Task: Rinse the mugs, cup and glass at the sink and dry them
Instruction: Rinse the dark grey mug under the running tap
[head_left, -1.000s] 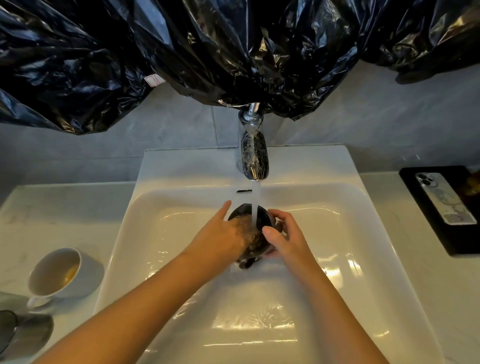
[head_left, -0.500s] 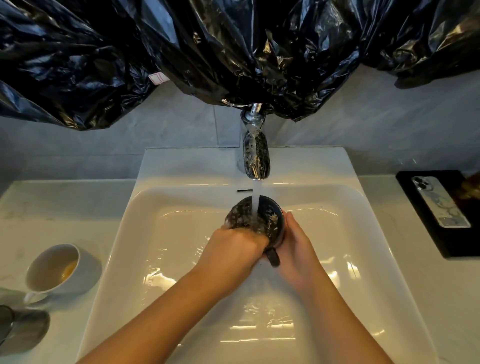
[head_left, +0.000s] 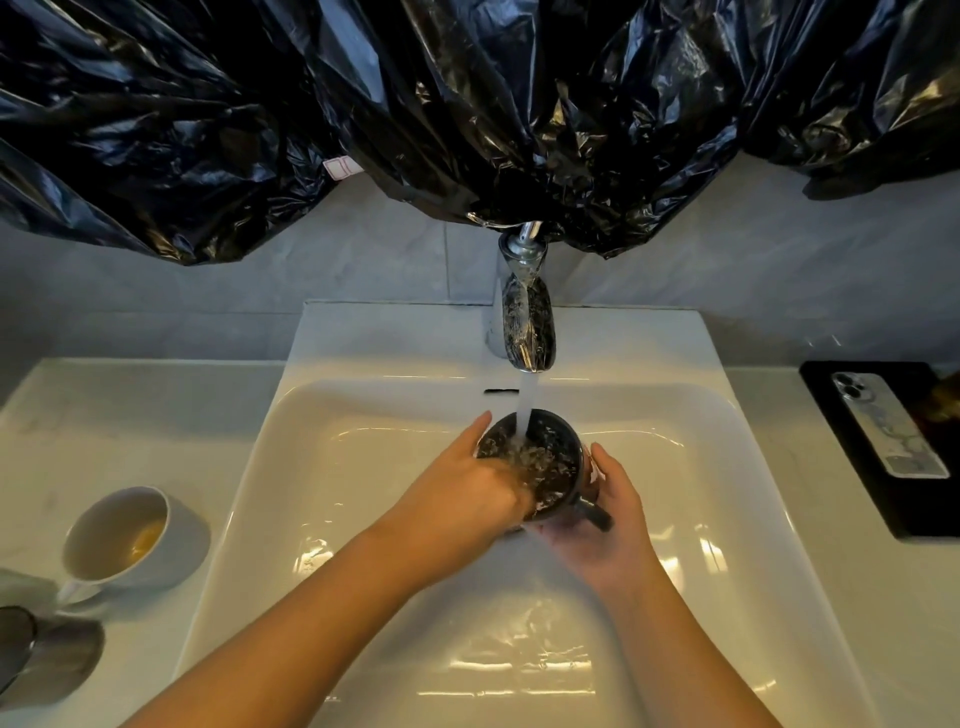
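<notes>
Below the tap (head_left: 527, 332), in the white sink (head_left: 311, 415), the dark mug (head_left: 550, 447) is now turned mouth-up into the stream. It is clasped by the right hand's (head_left: 608, 519) curled fingers, with the left hand's (head_left: 462, 488) fingers hooked inside; rinsing is judged under way.

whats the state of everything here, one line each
tap: running
mug: under the tap, mouth up, water inside
left hand: fingers inside mug, thumb outside
right hand: holds mug from below
cup: on counter, yellowish dregs inside
glass: on counter, untouched
phone: face down
</notes>
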